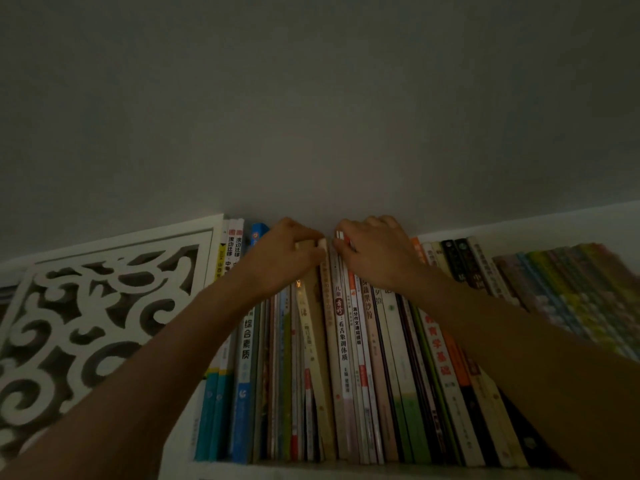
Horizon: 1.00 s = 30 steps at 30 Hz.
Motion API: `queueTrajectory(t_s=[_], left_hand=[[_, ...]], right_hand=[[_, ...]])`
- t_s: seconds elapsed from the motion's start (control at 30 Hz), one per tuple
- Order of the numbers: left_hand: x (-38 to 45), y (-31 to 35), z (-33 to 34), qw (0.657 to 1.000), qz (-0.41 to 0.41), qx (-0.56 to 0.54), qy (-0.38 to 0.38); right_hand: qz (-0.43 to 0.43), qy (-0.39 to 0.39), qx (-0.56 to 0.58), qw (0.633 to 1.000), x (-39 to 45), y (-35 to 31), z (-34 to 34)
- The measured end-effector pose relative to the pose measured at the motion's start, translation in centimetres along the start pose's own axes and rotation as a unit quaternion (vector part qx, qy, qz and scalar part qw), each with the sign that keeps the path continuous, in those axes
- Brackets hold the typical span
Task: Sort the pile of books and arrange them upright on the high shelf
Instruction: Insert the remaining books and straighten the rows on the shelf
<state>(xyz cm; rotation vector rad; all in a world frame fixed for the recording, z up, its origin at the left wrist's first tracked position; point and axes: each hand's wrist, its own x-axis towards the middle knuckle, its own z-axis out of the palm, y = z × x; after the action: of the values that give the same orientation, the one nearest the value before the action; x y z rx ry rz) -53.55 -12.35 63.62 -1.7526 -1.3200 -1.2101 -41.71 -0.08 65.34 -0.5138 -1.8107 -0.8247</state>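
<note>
Both hands gripping book tops: left hand pinching beige book, right hand curling over neighbouring spines. Likely thin, light, floppy paperbacks; best pinching near top of spine, bracing neighbours.

A row of books stands upright on the shelf, filling the lower middle and right of the frame. A carved panel stands left of the row. The wall rises behind. The left hand and right hand rest side by side on the books' top edges at centre.
</note>
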Motion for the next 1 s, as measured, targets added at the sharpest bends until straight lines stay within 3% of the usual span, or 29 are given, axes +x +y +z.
queueTrajectory(t_s=[0.13,0.27,0.33,0.47,0.63,0.73,0.8,0.9,1.0], left_hand=[[-3.2,0.9,2.5,0.980,-0.065,-0.169,0.082],[-8.0,0.2,8.6,0.969,-0.124,-0.100,0.191],[-9.5,0.7,9.8,0.950,-0.136,-0.138,0.245],[-10.1,2.1,9.0,0.960,-0.120,-0.114,0.226],[-11.3,3.8,5.8,0.959,-0.130,-0.050,0.246],[-13.0,5.2,5.6,0.939,-0.192,-0.134,0.252],[-13.9,5.8,5.9,0.931,-0.226,-0.177,0.226],[-14.5,7.1,5.5,0.942,-0.213,-0.143,0.216],[-15.0,9.4,4.3,0.942,-0.211,-0.108,0.236]], right_hand=[[0.006,-0.019,0.087,0.996,-1.6,-0.6,-0.7],[0.007,0.001,0.105,0.994,-6.7,-0.6,-1.3],[-0.045,-0.025,0.092,0.994,-9.3,-0.2,-1.2],[-0.176,-0.111,-0.016,0.978,-12.4,-0.4,0.5],[-0.152,-0.102,-0.050,0.982,-12.7,-1.0,0.1],[-0.138,-0.135,-0.007,0.981,-13.1,-1.4,-0.4],[-0.133,-0.091,-0.033,0.986,-13.9,-1.6,-0.8],[-0.008,0.006,-0.071,0.997,-15.1,0.0,-2.5],[0.157,0.070,-0.026,0.985,-16.6,4.0,-4.2]])
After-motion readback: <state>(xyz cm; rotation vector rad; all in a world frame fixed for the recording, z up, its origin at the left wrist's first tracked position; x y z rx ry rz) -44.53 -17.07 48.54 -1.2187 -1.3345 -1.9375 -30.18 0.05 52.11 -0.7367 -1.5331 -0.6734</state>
